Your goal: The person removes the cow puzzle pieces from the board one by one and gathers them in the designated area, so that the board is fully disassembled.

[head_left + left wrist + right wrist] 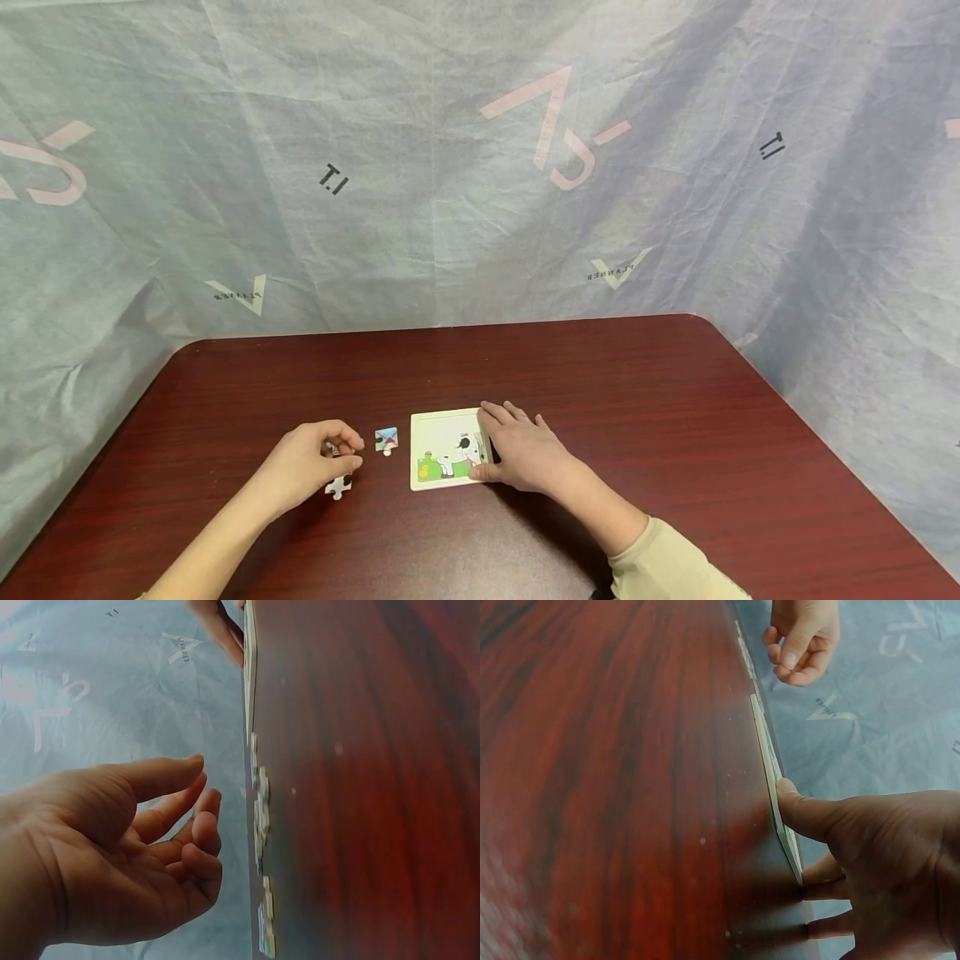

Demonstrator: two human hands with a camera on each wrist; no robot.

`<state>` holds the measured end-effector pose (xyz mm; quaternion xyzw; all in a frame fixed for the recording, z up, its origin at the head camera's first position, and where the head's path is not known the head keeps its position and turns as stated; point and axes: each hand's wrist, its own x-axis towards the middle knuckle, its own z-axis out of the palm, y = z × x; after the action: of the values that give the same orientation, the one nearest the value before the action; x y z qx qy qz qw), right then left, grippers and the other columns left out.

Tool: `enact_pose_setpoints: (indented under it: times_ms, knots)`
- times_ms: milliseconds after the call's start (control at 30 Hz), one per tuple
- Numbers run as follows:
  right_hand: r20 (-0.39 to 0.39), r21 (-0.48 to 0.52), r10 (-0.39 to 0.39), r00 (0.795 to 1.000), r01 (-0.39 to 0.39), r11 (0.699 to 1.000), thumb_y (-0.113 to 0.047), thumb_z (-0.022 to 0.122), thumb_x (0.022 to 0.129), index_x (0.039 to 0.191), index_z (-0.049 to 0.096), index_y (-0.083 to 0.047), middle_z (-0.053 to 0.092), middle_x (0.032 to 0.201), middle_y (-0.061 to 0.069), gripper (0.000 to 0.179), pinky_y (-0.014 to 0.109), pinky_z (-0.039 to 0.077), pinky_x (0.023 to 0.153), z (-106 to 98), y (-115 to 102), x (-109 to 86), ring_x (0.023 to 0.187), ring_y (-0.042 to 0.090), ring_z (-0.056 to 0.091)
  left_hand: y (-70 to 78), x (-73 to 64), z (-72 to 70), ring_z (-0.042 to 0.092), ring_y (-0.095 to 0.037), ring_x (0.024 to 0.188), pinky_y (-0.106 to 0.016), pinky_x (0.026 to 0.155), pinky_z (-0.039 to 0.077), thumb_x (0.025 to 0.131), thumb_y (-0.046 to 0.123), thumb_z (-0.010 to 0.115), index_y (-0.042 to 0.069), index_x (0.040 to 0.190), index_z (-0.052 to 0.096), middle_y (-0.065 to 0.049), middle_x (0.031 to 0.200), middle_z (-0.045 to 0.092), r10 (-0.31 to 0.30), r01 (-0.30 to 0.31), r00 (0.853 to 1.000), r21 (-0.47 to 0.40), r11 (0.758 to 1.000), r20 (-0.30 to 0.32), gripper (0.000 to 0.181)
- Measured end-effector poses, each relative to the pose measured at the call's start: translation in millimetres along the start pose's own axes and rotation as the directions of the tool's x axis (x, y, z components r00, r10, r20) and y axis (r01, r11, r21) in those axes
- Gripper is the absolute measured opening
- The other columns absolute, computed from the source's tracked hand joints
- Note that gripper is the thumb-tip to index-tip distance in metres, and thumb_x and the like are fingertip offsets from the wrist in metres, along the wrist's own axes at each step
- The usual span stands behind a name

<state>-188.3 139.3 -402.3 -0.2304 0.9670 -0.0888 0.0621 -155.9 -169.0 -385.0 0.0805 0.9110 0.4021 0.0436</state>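
A square puzzle tray (442, 423) with a pale frame lies flat on the table, with some pieces of a cartoon picture set in its lower part. My right hand (525, 450) rests at the tray's right side, thumb on the tray near its lower right corner. Its fingers reach down past the edge, straight and spread, in the right wrist view. Left of the tray, my left hand (311, 462) hovers over loose puzzle pieces (338, 487), fingers loosely bent and nothing between them. It partly hides those pieces. Another piece (386, 439), blue and red, lies between hand and tray.
The dark red wooden table (600, 375) has rounded far corners. Behind it hangs a grey printed cloth (435, 208), which also runs along both sides. Seen edge-on in the left wrist view, the loose pieces (261, 817) lie in a row, some overlapping.
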Motion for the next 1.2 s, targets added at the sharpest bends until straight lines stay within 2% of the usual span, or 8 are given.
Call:
enact_pose_setpoints:
  times_ms: [200, 533, 733, 1033, 1200]
  knots:
    - [0.0, -0.002, 0.003, 1.0, -0.003, 1.0, -0.053, 0.073, 0.088, 0.152, 0.043, -0.007, 0.037, 0.159, 0.008, 0.085, 0.064, 0.033, 0.108, 0.6, 0.0, -0.4, 0.146, 0.036, 0.033, 6.5, 5.3, 6.7, 0.053, -0.016, 0.067, -0.03, 0.056, 0.042, 0.088, 0.012, 0.077, 0.013, 0.097, 0.07, 0.002, 0.084, 0.061, -0.018, 0.019, 1.0, -0.015, 1.0, 0.008, 0.011]
    - [-0.003, 0.002, 0.007, 1.0, -0.007, 1.0, -0.053, 0.074, 0.088, 0.152, 0.044, -0.008, 0.038, 0.159, 0.008, 0.084, 0.064, 0.032, 0.109, -0.2, -0.3, -0.9, 0.146, 0.036, 0.033, 18.0, 9.7, 15.0, 0.053, -0.017, 0.068, -0.028, 0.052, 0.042, 0.087, 0.014, 0.078, 0.011, 0.099, 0.07, 0.001, 0.084, 0.062, 0.022, -0.022, 1.0, -0.041, 0.999, 0.006, 0.014]
    - [-0.003, 0.001, 0.009, 1.0, -0.009, 1.0, -0.053, 0.074, 0.087, 0.152, 0.044, -0.007, 0.038, 0.159, 0.008, 0.084, 0.064, 0.033, 0.108, -0.9, -0.8, -1.1, 0.146, 0.035, 0.034, 24.1, 16.7, 22.4, 0.055, -0.016, 0.071, -0.028, 0.058, 0.043, 0.088, 0.012, 0.077, 0.01, 0.099, 0.07, 0.001, 0.083, 0.062, 0.058, -0.057, 0.998, -0.056, 0.997, 0.013, 0.013]
    - [-0.005, 0.002, 0.006, 1.0, -0.006, 1.0, -0.052, 0.074, 0.087, 0.152, 0.044, -0.007, 0.038, 0.159, 0.008, 0.084, 0.064, 0.032, 0.108, -0.3, -0.9, -0.8, 0.146, 0.036, 0.034, 34.3, 27.3, 35.9, 0.054, -0.016, 0.067, -0.03, 0.055, 0.042, 0.086, 0.011, 0.077, 0.012, 0.099, 0.07, 0.002, 0.083, 0.062, 0.052, -0.051, 0.998, -0.074, 0.996, 0.021, 0.014]
    - [-0.008, 0.0, 0.005, 1.0, -0.005, 1.0, -0.053, 0.074, 0.087, 0.152, 0.044, -0.008, 0.038, 0.159, 0.008, 0.084, 0.064, 0.033, 0.108, 0.3, -0.3, -0.5, 0.145, 0.036, 0.034, 38.0, 32.5, 45.2, 0.054, -0.016, 0.068, -0.029, 0.055, 0.043, 0.085, 0.009, 0.077, 0.01, 0.098, 0.07, 0.003, 0.081, 0.061, 0.08, -0.077, 0.996, -0.079, 0.994, 0.032, 0.014]
